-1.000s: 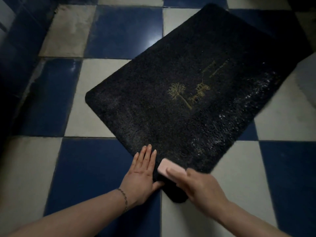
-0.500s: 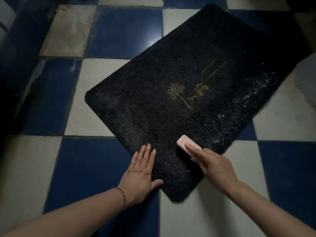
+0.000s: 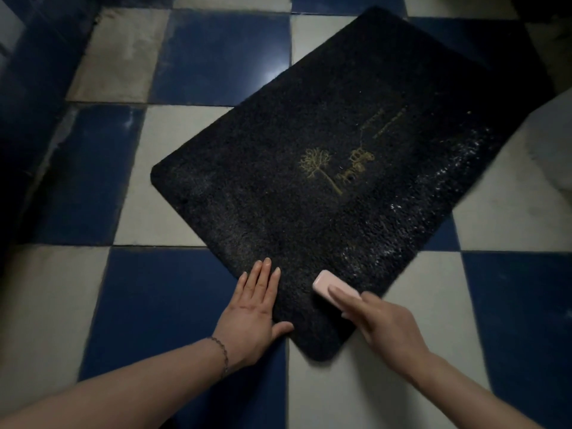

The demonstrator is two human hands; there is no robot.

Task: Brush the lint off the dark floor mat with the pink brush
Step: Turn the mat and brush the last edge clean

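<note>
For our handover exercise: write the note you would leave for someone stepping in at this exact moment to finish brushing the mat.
Left hand: flat, fingers straight, pressing the mat at its near left edge to hold it down.
Right hand: holds the brush on the mat near the near corner.
Mat lies diagonally on the blue and white tiles.
Done: cannot say how much; the left side looks mostly dark.
Left: pale lint still speckles the strip along the right edge. Brush there next, keeping the left hand down.

Dim scene, dark corners; glare on a blue tile [image 3: 272,77] (right hand [image 3: 387,323] motion-blurred).
</note>
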